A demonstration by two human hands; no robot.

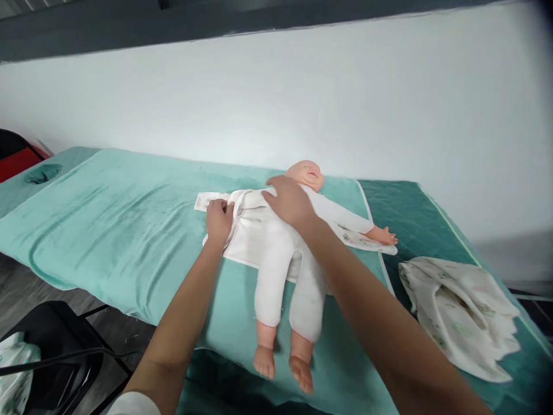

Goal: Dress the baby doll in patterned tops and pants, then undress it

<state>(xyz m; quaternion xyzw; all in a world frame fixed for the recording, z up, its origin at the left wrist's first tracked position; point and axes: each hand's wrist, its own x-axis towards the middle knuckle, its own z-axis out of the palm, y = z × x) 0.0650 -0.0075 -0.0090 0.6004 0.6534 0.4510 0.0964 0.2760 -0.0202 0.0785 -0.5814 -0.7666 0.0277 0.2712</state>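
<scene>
A baby doll (276, 253) with a white cloth body lies on its back, head toward the wall and bare feet toward me. Spread beneath it is a white baby shirt (244, 239), with printed cuffs reaching out to both sides. My left hand (219, 222) has its fingers curled on the shirt near the left sleeve. Across the doll's upper chest rests my right hand (290, 202), thumb apart from the fingers. One doll arm lies along the right sleeve; the other is hidden from view.
The doll lies on a light green sheet (129, 230) over a bed against a white wall. A crumpled printed white garment (462, 314) sits on the darker green cover at right. At lower left stands a black chair (73, 357) with patterned cloth (17, 369) and a cable.
</scene>
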